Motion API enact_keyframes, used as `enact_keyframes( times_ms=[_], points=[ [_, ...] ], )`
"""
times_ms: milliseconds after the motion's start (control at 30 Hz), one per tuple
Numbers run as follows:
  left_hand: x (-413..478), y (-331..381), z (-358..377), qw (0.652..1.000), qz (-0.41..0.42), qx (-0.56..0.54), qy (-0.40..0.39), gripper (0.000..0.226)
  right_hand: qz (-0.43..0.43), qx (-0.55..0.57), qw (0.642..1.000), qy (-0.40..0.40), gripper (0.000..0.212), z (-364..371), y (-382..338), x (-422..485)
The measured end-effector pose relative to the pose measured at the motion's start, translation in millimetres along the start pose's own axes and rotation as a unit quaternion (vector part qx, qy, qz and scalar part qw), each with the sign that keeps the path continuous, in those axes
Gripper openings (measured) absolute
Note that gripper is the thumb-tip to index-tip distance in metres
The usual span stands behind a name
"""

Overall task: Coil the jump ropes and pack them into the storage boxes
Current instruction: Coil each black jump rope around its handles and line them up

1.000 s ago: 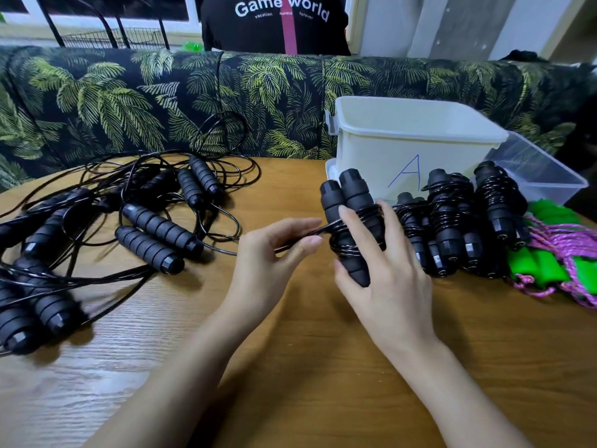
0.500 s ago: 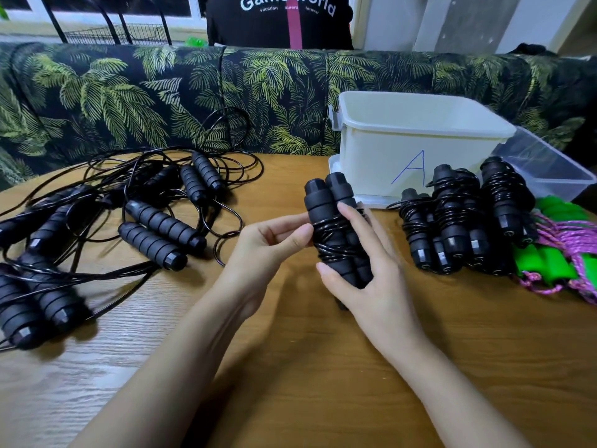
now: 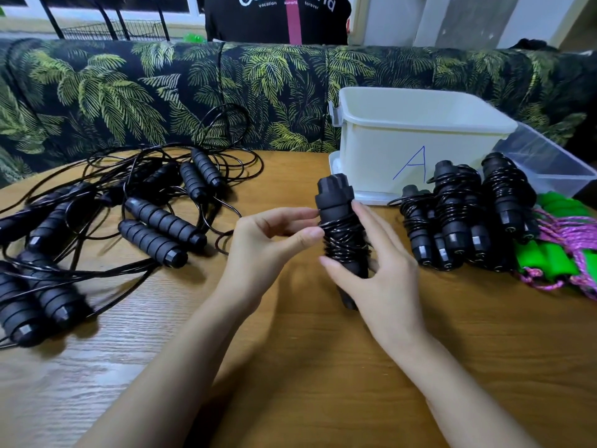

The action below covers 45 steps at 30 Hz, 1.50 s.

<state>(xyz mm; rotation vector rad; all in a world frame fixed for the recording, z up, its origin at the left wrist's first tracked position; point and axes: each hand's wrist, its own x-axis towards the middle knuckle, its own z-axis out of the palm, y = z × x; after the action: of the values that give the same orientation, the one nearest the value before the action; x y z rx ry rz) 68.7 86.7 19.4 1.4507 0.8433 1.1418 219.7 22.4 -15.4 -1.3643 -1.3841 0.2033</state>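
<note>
Head view. Found at centre, between both grips and raised off the desk: one coiled jump rope, two black handles side by side with black cord wound round the middle. Lies just left of the right hand and just right of the left hand. Stands near upright, long axis leaning away toward the white box marked A; cap ends uppermost, lower end showing below the right thumb.

Right grip: half spread, thumb under the windings, fingers laid along the far side, bundle clamped between them. Left grip: narrow, thumb and forefinger pinching at the cord on the bundle's left edge, remaining fingers loosely curled.

Noted to the right, on the desk: finished coiled bundles just in front of the white box, green-handled ropes with pink cord beside them, a clear box behind. To the left: loose tangle of uncoiled black ropes. Beyond the desk: leaf-print sofa.
</note>
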Motion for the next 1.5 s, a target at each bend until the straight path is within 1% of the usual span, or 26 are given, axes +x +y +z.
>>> enact_keyframes(
  times_ms=[100, 167, 233, 267, 333, 433, 533, 600, 667, 700, 767, 800, 867, 967, 1033, 1167, 1233, 1367, 1500],
  points=[
    [0.7, -1.5, -1.9, 1.0, 0.001, -0.012, 0.005, 0.037, 0.039, 0.089, 0.995, -0.025, 0.075, -2.7, -5.2, -0.4],
    [2.6, -1.2, -2.8, 1.0, -0.007, -0.011, 0.005, 0.05, 0.053, 0.139, 0.988, -0.041, 0.071, -4.1, -9.4, -0.7],
    [3.9, 0.9, -4.2, 0.998, -0.028, -0.039, -0.031, 0.066, 0.055, 0.164, 0.983, -0.058, 0.069, -5.8, -10.3, 0.3],
    [3.9, 2.3, -4.3, 0.996, -0.037, -0.058, -0.059, 0.07, 0.056, 0.176, 0.981, -0.067, 0.069, -6.2, -10.0, 1.1],
    [3.0, 3.8, -3.8, 0.991, -0.04, -0.075, -0.103, 0.068, 0.047, 0.187, 0.978, -0.077, 0.068, -7.0, -7.9, 2.8],
    [2.2, 4.0, -3.9, 0.991, -0.028, -0.077, -0.11, 0.062, 0.028, 0.169, 0.983, -0.073, 0.064, -7.5, -4.0, 4.7],
    [2.7, 3.0, -4.0, 0.994, -0.024, -0.07, -0.085, 0.059, 0.026, 0.152, 0.984, -0.084, 0.063, -6.7, -5.2, 4.2],
    [2.6, 1.3, -2.6, 0.996, -0.022, -0.068, -0.057, 0.058, 0.017, 0.123, 0.989, -0.077, 0.062, -5.2, -6.3, 1.7],
    [1.5, 0.7, 0.2, 0.997, -0.017, -0.064, -0.031, 0.06, -0.003, 0.063, 0.996, -0.06, 0.064, -1.8, -6.4, -1.5],
    [0.9, 0.2, 2.3, 0.998, -0.015, -0.061, -0.021, 0.059, -0.018, 0.018, 0.998, -0.053, 0.069, 0.6, -6.3, -3.1],
    [-0.2, -1.4, 6.7, 0.998, -0.017, -0.063, -0.002, 0.049, -0.037, -0.067, 0.996, -0.046, 0.084, 6.4, -7.4, -5.4],
    [-0.9, -2.1, 8.7, 0.998, -0.018, -0.065, 0.01, 0.044, -0.04, -0.098, 0.994, -0.04, 0.088, 8.5, -8.5, -5.8],
    [-1.3, -3.4, 11.0, 0.997, -0.019, -0.062, 0.029, 0.043, -0.055, -0.126, 0.99, -0.02, 0.086, 9.6, -9.5, -4.9],
    [-1.4, -2.4, 10.1, 0.998, -0.019, -0.06, 0.027, 0.043, -0.06, -0.098, 0.993, -0.026, 0.085, 5.1, -6.1, -2.9],
    [-1.1, -2.0, 8.4, 0.998, -0.025, -0.065, 0.011, 0.041, -0.059, -0.079, 0.994, -0.035, 0.085, 2.2, -2.3, -1.4],
    [0.0, -0.9, 4.5, 0.996, -0.037, -0.072, -0.031, 0.048, -0.028, -0.024, 0.999, -0.038, 0.085, -1.5, 0.2, 0.3],
    [0.2, 1.1, 2.9, 0.995, -0.043, -0.077, -0.047, 0.047, -0.032, -0.025, 0.999, -0.035, 0.084, -3.3, 0.4, 1.0],
    [1.0, 2.9, 0.4, 0.995, -0.043, -0.084, -0.038, 0.045, -0.031, -0.021, 0.998, -0.05, 0.084, -6.3, 0.0, 5.3],
    [2.0, 3.6, -1.8, 0.995, -0.045, -0.083, -0.026, 0.044, -0.015, 0.03, 0.997, -0.069, 0.084, -7.6, -1.9, 6.2]
  ],
)
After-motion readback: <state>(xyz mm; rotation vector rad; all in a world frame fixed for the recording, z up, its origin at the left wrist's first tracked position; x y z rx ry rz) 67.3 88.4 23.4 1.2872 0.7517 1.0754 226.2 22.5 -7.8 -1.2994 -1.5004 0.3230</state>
